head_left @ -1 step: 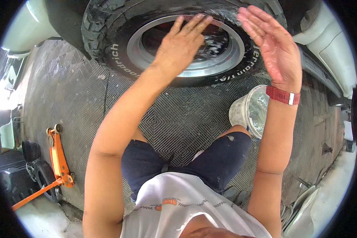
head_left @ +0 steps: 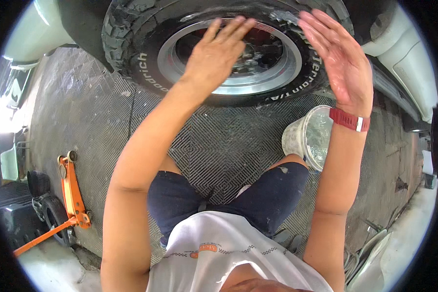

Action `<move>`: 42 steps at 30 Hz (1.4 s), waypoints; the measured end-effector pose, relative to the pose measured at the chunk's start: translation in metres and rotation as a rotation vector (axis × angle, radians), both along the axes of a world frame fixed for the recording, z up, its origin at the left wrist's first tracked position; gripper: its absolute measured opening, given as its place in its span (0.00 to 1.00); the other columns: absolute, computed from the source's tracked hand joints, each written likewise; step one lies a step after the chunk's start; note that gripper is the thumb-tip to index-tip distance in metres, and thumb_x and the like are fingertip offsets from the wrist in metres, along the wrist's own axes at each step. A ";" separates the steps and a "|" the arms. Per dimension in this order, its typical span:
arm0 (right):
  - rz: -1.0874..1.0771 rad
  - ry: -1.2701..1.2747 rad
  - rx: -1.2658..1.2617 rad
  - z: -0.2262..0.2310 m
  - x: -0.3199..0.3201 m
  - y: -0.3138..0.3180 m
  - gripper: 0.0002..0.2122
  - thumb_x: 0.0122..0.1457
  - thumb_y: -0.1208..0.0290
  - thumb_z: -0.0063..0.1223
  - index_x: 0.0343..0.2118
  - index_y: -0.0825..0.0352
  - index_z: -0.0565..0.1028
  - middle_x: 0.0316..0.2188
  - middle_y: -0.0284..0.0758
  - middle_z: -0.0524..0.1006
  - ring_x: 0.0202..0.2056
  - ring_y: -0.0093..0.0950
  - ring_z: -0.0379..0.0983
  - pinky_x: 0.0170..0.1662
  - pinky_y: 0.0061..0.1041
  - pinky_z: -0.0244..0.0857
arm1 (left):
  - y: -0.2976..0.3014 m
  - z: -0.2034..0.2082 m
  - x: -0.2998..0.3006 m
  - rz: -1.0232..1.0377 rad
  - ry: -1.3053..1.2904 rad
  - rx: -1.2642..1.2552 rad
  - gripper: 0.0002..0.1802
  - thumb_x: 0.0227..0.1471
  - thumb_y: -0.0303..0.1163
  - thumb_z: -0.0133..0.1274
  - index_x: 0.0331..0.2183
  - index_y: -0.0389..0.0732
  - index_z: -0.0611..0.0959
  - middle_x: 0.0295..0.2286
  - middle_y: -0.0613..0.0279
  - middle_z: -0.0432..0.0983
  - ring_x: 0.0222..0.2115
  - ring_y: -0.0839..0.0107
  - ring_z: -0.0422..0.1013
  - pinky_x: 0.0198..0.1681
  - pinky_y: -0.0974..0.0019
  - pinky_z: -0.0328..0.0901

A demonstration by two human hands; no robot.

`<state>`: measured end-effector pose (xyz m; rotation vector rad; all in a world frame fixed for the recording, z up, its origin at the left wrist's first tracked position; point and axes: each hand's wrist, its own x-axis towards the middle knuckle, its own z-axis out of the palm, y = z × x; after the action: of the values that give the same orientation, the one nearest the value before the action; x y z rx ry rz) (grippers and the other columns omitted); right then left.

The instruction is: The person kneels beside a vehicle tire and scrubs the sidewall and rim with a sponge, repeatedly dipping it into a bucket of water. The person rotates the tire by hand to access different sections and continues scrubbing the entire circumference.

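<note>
A large black tyre (head_left: pixel 124 48) with raised white lettering stands in front of me, mounted on a silver wheel rim (head_left: pixel 168 68). My left hand (head_left: pixel 210 59) reaches over the rim's left part, back upward, its fingers stretched out and holding nothing. By the tyre's upper right sidewall is my right hand (head_left: pixel 346 65), wet and empty, with its fingers straight and palm turned inward. Streaks of water (head_left: pixel 284 18) show on the sidewall beside those fingertips. Whether either hand touches the tyre, I cannot tell. A red watch strap (head_left: pixel 344 118) circles my right wrist.
A whitish bucket (head_left: pixel 294 137) of cloudy water stands on the patterned black floor, partly behind my right forearm. At left lie an orange floor jack (head_left: pixel 73 190) and a small black tyre (head_left: pixel 57 214). Pale vehicle bodywork (head_left: pixel 409 63) flanks the wheel.
My left hand has shifted slightly left over the rim. My right hand sits a touch lower and farther right, and the water streaks on the sidewall have changed shape.
</note>
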<state>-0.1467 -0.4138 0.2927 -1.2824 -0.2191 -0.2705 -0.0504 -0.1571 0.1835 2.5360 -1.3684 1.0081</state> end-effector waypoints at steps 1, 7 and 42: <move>-0.014 -0.020 -0.002 -0.011 -0.006 -0.021 0.23 0.74 0.74 0.45 0.66 0.83 0.66 0.64 0.59 0.73 0.66 0.46 0.72 0.71 0.41 0.65 | 0.011 -0.005 0.003 0.035 0.016 -0.023 0.10 0.58 0.22 0.51 0.42 0.36 0.82 0.73 0.51 0.57 0.74 0.56 0.55 0.76 0.43 0.51; -0.839 0.621 0.076 -0.251 -0.091 -0.219 0.29 0.70 0.58 0.53 0.69 0.70 0.68 0.63 0.47 0.75 0.63 0.42 0.72 0.66 0.45 0.66 | 0.128 -0.067 -0.002 0.420 0.147 0.042 0.10 0.61 0.23 0.53 0.45 0.34 0.82 0.73 0.43 0.56 0.73 0.43 0.55 0.74 0.38 0.52; -1.118 1.412 0.207 -0.410 -0.177 -0.277 0.19 0.68 0.58 0.54 0.57 0.63 0.76 0.44 0.39 0.79 0.43 0.35 0.76 0.44 0.41 0.72 | 0.168 -0.248 -0.046 0.597 1.026 -0.220 0.17 0.66 0.36 0.55 0.53 0.43 0.80 0.44 0.40 0.84 0.47 0.36 0.79 0.52 0.39 0.71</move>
<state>-0.3238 -0.6912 -0.1169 -1.0044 1.7121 -0.2462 -0.0963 0.0113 -0.0645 2.6290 -0.2192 -0.1904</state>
